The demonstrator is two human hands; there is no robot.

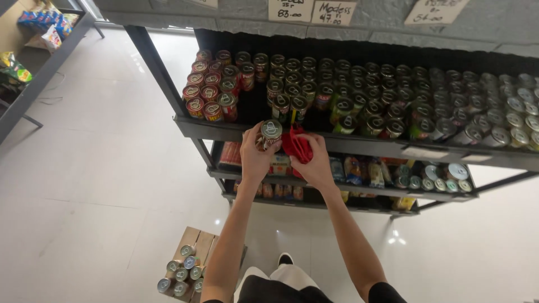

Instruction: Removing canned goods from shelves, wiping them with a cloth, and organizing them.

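One tin can (270, 133) sits in your left hand (255, 157), fingers wrapped round its side, raised just in front of the top shelf edge (224, 130). Your right hand (315, 163) is closed on a bunched red cloth (296, 145), pressed against the can's right side. The step in hand looks like wiping the can clean, judging by cloth touching metal.

The can's long axis runs roughly up toward the camera, so its pull-tab lid faces you and its base points down and away, toward the lower shelves. It leans slightly rather than standing plumb.

Next, I judge, you need to turn the can in your left grip so the cloth reaches the unwiped side, keeping the hold firm enough that it does not slip.

Behind the can, rows of similar cans (359, 95) fill the top shelf, red-labelled ones (209, 92) at the left. Below your arms, an open cardboard box (193, 255) on the pale floor holds more cans.
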